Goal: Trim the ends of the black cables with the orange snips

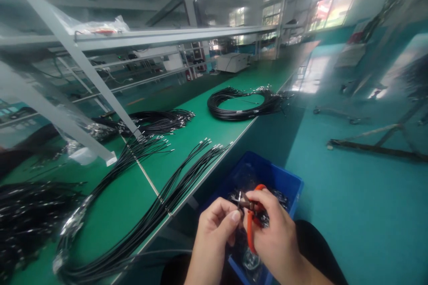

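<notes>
My right hand (pixel 276 236) is closed round a pair of orange-handled pliers (pixel 250 220), whose dark jaws point left. My left hand (pixel 216 227) pinches something small and dark at the jaws' tip; I cannot make out what it is. Both hands are held over a blue plastic bin (pixel 294 187) that rests on my lap below the bench edge. Small dark parts and clear plastic lie inside the bin.
A long green workbench (pixel 200 142) runs to my left. Bundles of black cables with metal tips (pixel 160 196) lie across it, and a coiled cable ring (pixel 244 104) lies farther back. A grey metal shelf frame (pixel 83 62) stands above the bench. A teal floor stretches to the right.
</notes>
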Available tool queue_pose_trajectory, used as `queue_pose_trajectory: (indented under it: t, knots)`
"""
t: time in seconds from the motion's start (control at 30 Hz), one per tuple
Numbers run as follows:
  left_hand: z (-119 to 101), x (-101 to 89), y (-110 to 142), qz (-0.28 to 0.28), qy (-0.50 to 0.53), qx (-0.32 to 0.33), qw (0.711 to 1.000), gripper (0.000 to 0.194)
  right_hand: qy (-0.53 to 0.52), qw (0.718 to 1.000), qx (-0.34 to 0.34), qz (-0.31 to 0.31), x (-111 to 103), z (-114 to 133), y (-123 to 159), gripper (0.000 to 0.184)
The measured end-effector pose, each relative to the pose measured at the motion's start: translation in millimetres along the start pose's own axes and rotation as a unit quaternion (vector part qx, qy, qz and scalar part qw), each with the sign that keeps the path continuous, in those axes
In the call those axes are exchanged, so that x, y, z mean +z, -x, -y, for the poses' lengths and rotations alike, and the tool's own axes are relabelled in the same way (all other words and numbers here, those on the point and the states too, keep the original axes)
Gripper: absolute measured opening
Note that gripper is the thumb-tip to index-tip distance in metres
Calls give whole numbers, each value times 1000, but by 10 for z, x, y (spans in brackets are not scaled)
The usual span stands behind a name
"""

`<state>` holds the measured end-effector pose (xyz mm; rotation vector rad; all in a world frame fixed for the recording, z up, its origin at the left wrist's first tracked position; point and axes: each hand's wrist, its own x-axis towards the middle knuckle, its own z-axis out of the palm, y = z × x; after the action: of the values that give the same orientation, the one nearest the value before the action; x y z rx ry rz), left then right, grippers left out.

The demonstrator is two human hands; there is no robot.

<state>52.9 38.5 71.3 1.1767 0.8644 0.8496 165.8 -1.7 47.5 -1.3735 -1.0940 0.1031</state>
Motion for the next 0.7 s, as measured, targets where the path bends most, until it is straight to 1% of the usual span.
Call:
queue_pose_trajectory:
  t: [0.07,0.1,0.17,0.2,0.27,0.33,0.37,0.43,0.5,0.6,0.7]
  knots:
    - [-15,-19,-16,-16,8,8,1000,19,-11,998,58,-6,-26,14,31,27]
    - [-22,-30,-28,-21,10,15,1000,18,-24,995,93,4,-47,32,53,25]
    - [-27,-57,-59,-26,13,33,999,15,-86,980,169,61,-101,82,98,24]
    - [-22,-70,-75,-26,12,45,999,13,-130,963,215,100,-128,110,116,24]
    - [2,-95,-99,-30,3,69,997,11,-212,909,312,177,-171,165,127,23]
    - [32,-110,-110,-35,-14,89,995,9,-251,851,396,238,-189,206,102,20]
    - [44,-112,-110,-36,-22,95,995,8,-256,828,427,258,-190,220,79,19]
    - [56,-106,-102,-33,-34,101,994,8,-263,799,460,285,-184,239,23,18]
    - [52,-89,-91,-23,-42,98,994,8,-278,785,465,299,-177,249,-28,19]
    - [38,-68,-80,-17,-52,84,995,9,-300,780,457,303,-162,239,-66,26]
    - [39,-68,-86,-19,-73,81,994,11,-301,778,464,298,-137,198,-58,32]
